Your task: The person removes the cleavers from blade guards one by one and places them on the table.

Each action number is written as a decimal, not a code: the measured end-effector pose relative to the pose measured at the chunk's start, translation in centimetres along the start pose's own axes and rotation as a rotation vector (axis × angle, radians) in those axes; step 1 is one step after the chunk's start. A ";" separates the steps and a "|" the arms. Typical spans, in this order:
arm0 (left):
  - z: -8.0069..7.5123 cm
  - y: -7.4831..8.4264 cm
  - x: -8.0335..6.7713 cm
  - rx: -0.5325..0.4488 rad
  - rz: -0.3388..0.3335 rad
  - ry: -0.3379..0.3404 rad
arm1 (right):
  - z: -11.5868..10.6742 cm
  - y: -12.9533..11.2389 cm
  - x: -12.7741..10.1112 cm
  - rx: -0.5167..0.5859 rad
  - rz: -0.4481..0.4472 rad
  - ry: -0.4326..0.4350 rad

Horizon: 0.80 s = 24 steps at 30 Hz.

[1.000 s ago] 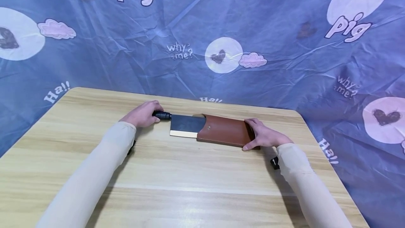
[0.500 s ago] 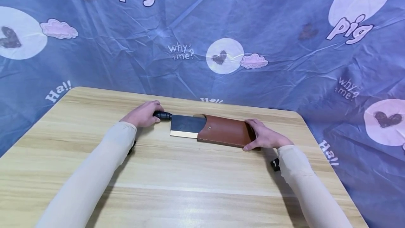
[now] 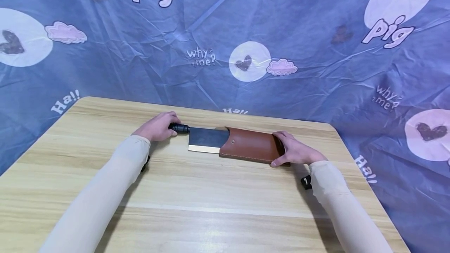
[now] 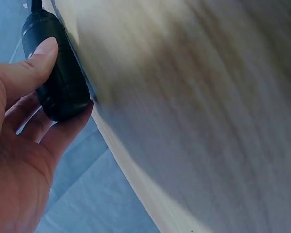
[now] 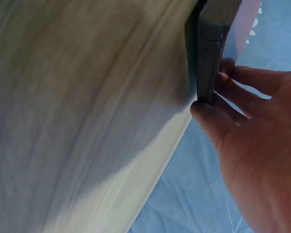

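A cleaver lies flat on the wooden table (image 3: 197, 190), its dark blade (image 3: 207, 139) partly inside a brown leather sheath (image 3: 251, 145). My left hand (image 3: 158, 127) grips the black handle (image 3: 180, 128); in the left wrist view the thumb and fingers curl round the handle (image 4: 58, 77). My right hand (image 3: 295, 150) holds the closed right end of the sheath, thumb at the near edge and fingers over the top. The right wrist view shows the fingers (image 5: 247, 80) and thumb pinching the sheath's end (image 5: 211, 43).
A blue cloth backdrop (image 3: 225, 38) printed with hearts, clouds and words hangs right behind the table and along its right side. The table's far edge (image 3: 211, 109) runs just beyond the cleaver. Bare wood lies between me and the cleaver.
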State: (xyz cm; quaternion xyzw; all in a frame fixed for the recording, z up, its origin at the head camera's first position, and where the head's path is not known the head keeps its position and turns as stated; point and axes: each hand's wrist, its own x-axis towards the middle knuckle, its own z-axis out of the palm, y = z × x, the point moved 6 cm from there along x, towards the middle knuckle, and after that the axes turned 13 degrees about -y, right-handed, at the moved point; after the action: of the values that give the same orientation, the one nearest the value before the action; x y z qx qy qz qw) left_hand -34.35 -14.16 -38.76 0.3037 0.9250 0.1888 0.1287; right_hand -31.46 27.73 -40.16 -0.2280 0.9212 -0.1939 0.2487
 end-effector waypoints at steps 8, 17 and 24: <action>0.1 -0.3 -0.1 -0.016 0.000 0.008 | 0.0 -0.2 -0.3 -0.001 0.010 0.000; 0.1 -0.5 -0.1 -0.029 -0.019 0.023 | -0.1 0.0 -0.5 0.004 0.015 0.010; 0.0 -0.4 -0.2 -0.043 -0.026 0.013 | -0.2 0.0 -0.6 0.008 0.009 0.018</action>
State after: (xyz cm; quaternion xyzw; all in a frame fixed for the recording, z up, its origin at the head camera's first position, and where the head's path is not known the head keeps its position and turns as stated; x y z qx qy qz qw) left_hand -34.38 -14.57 -38.90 0.2878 0.9253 0.2088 0.1316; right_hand -31.15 28.09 -39.75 -0.2210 0.9236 -0.1985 0.2424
